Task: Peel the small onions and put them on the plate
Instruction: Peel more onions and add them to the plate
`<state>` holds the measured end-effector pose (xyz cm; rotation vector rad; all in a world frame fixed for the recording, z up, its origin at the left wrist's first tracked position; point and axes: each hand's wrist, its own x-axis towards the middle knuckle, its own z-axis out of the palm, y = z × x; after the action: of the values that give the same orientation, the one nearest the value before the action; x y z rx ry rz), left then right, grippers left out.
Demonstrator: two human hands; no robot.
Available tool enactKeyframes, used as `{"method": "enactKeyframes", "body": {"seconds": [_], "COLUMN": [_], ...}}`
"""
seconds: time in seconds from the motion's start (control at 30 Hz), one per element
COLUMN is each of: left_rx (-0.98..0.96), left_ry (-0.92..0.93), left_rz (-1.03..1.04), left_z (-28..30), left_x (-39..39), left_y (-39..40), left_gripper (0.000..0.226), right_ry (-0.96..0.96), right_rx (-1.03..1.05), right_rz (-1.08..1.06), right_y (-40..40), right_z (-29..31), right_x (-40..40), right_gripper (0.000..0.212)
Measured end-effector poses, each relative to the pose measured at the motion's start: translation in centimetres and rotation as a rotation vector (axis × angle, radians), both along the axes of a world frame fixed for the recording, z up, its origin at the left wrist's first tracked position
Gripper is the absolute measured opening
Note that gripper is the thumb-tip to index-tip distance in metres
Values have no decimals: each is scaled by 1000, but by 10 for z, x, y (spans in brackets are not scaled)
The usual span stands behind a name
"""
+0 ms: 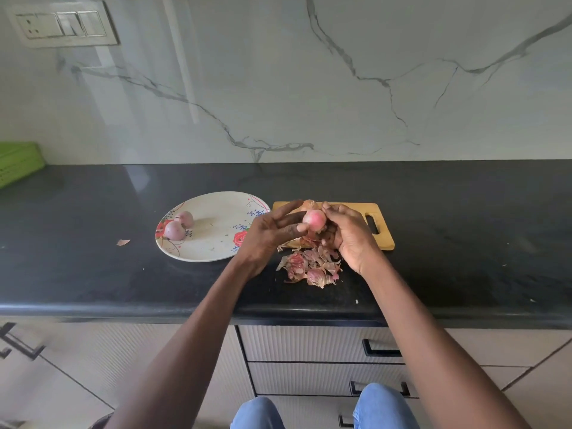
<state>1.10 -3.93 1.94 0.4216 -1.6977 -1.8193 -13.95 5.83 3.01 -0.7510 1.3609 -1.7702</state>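
Head view, listed near to far. Knees in blue jeans [383, 404] at the bottom edge; ribbed cabinet drawers [309, 345] with dark handles below the worktop. Black countertop [93, 274], rounded front lip. Heap of onion skins [312, 267]: pink and papery, lying on the counter just in front of the board and directly under the hands. Left hand [272, 233]: raised above the counter, thumb and lower fingers pinching the onion's left side, upper fingers stretched out straight past it. Right hand [346, 230]: fingers curled around the onion's right side and top, apparently working at loose skin. Held onion [314, 219]: small, pale pink, mostly bare, scraps of skin hanging at its base; lodged between both hands, which meet on it. Wooden cutting board [382, 239]: behind and beneath the hands; one unpeeled onion [311, 204] shows just beyond them. Plate [216, 255]: white, floral, to the left of the hands and beside the board, bearing two peeled onions [179, 226] at its left side. Judgement: the plate lies left of the held onion and nearer the left hand, which would have the short carry. Stray skin flake [123, 242] left of the plate. Green crate [18, 162] at far left; marble wall with switch plate [65, 24] behind.
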Motion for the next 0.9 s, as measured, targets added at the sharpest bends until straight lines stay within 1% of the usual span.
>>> {"method": "enactKeyframes", "body": {"seconds": [0.07,0.13,0.17,0.23,0.27,0.33,0.4,0.47,0.53,0.63,0.77,0.83,0.9], "left_rx": [-9,16,68,194,245,316,354,358,346,363,355,349,350], "left_ry": [-2,27,52,106,132,183,224,228,224,234,233,216,201], "left_rz": [45,84,95,106,107,95,72,58,55,61,86,89,73], "left_z": [4,6,6,4,4,4,3,1,0,0,-2,-2,-3], "left_x": [-4,-7,-8,-10,-10,-10,-9,-7,-6,-5,-6,-6,-6], "left_y": [-2,-3,-5,-7,-7,-6,-7,-9,-12,-12,-11,-11,-11], "left_gripper": [50,43,42,46,48,50,43,35,36,31,27,29,31], "right_ry": [111,232,308,431,481,572,619,682,773,926,1079,1125,1128], "right_rx": [37,18,0,-40,-53,-80,-104,-129,-156,-237,-303,-326,-330], "right_rz": [-18,-59,-86,-122,-134,-147,-144,-143,-174,-227,-273,-278,-253], "right_y": [-8,-15,-18,-19,-18,-17,-17,-16,-17,-16,-15,-17,-18], "right_z": [-1,-5,-7,-10,-10,-10,-12,-15,-19,-25,-29,-31,-33], "right_x": [0,1,0,-4,-6,-9,-10,-7,-5,-4,-1,-2,-3], "right_gripper": [22,27,24,11,10,12,18,25,29,26,26,29,33]}}
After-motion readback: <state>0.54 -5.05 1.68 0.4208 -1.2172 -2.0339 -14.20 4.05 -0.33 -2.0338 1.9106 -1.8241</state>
